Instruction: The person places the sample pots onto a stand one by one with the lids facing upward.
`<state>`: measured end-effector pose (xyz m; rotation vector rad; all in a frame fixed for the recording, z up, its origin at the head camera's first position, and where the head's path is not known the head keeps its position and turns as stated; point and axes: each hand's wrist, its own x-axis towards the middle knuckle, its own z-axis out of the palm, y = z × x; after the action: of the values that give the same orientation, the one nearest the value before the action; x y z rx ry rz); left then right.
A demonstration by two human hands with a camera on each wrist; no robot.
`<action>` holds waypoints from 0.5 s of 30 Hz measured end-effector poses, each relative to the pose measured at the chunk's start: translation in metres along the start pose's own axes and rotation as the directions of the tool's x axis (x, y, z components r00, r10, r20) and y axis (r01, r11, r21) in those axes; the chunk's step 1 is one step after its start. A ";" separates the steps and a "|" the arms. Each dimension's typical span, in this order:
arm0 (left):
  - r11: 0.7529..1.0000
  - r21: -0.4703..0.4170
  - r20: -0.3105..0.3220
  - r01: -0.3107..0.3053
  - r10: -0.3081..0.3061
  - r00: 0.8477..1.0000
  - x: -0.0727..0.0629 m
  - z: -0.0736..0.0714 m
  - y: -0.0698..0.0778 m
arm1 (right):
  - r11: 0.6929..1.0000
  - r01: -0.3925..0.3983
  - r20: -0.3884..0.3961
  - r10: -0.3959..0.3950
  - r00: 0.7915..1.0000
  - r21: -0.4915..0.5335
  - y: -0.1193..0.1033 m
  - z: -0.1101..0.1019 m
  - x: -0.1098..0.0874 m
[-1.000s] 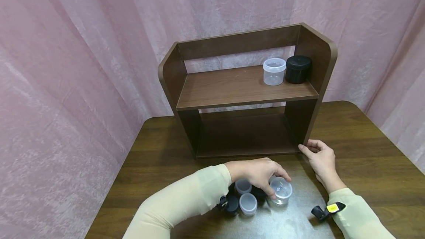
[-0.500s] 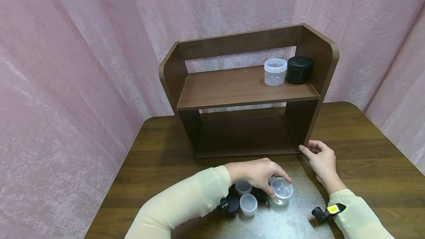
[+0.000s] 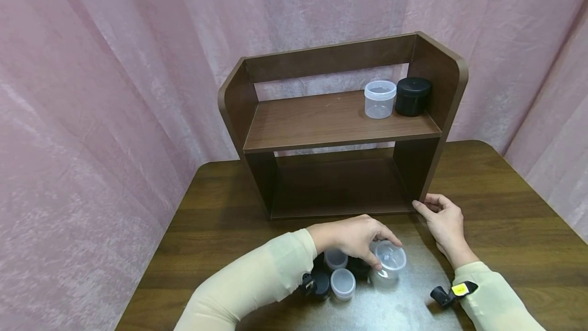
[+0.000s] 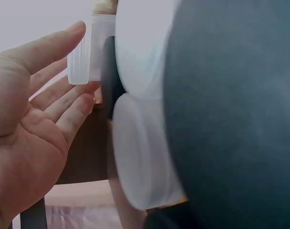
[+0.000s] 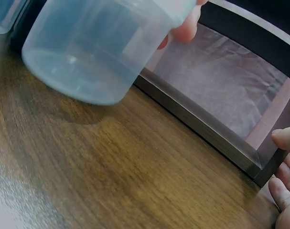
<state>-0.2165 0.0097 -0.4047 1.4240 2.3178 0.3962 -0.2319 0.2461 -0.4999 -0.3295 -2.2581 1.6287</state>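
Note:
My left hand [image 3: 358, 239] grips a clear plastic jar [image 3: 390, 258] by its lid, thumb on the near side and fingers on the far side. In the right wrist view the jar [image 5: 102, 52] hangs tilted just above the tabletop. Beside it, partly under my left forearm, stand clear jars [image 3: 343, 284] and black jars [image 3: 321, 284]; some are half hidden. My right hand [image 3: 445, 226] holds the lower right front corner of a brown two-tier shelf [image 3: 340, 142], its thumb at the front edge and fingers on the outer side.
On the upper tier, at the right end, a clear jar [image 3: 380, 100] and a black jar [image 3: 413, 97] stand side by side. The wooden table [image 3: 216, 249] has rounded back corners. Pink curtains [image 3: 138, 65] hang behind and to both sides.
The clear jar in my left hand has risen slightly off the table and tilted. My right hand stays at the shelf corner.

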 end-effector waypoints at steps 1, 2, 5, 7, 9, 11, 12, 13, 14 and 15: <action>1.000 -0.002 -0.009 -0.004 0.004 1.000 -0.001 -0.002 0.000 | 1.000 -0.001 -0.001 0.001 1.000 0.002 0.000 0.000 0.000; 1.000 -0.001 -0.019 -0.009 0.009 1.000 -0.002 -0.003 -0.001 | 1.000 -0.001 -0.003 0.001 1.000 0.004 -0.001 0.000 0.000; 1.000 -0.005 -0.041 -0.019 0.019 0.999 -0.004 -0.008 -0.001 | 1.000 -0.002 -0.006 0.002 1.000 -0.003 -0.001 0.000 0.000; 1.000 -0.011 -0.061 -0.021 0.020 0.998 -0.006 -0.011 0.000 | 1.000 -0.004 -0.006 0.004 1.000 -0.008 -0.001 0.000 0.000; 0.999 -0.029 -0.082 -0.026 0.024 0.996 -0.008 -0.014 0.001 | 1.000 -0.004 -0.007 0.004 1.000 -0.014 -0.001 0.000 0.000; 0.998 -0.048 -0.112 -0.033 0.028 0.993 -0.010 -0.017 0.002 | 1.000 -0.004 -0.007 0.004 1.000 -0.013 0.000 0.000 0.000; 0.998 -0.055 -0.129 -0.040 0.033 0.991 -0.011 -0.018 0.003 | 1.000 -0.004 -0.008 0.004 1.000 -0.010 0.000 0.000 0.000; 0.996 -0.072 -0.144 -0.047 0.036 0.989 -0.012 -0.020 0.003 | 1.000 -0.003 -0.009 0.003 1.000 -0.011 0.000 0.001 0.000; 0.995 -0.084 -0.162 -0.057 0.043 0.986 -0.013 -0.021 0.004 | 1.000 -0.001 -0.010 0.001 1.000 -0.009 0.000 0.001 0.000; 0.993 -0.095 -0.182 -0.067 0.049 0.982 -0.014 -0.023 0.004 | 1.000 0.000 -0.011 0.000 1.000 -0.009 0.000 0.001 0.000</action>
<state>-0.2183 -0.0020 -0.3799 1.4635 2.3614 0.6743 -0.2328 0.2454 -0.5005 -0.3399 -2.2581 1.6132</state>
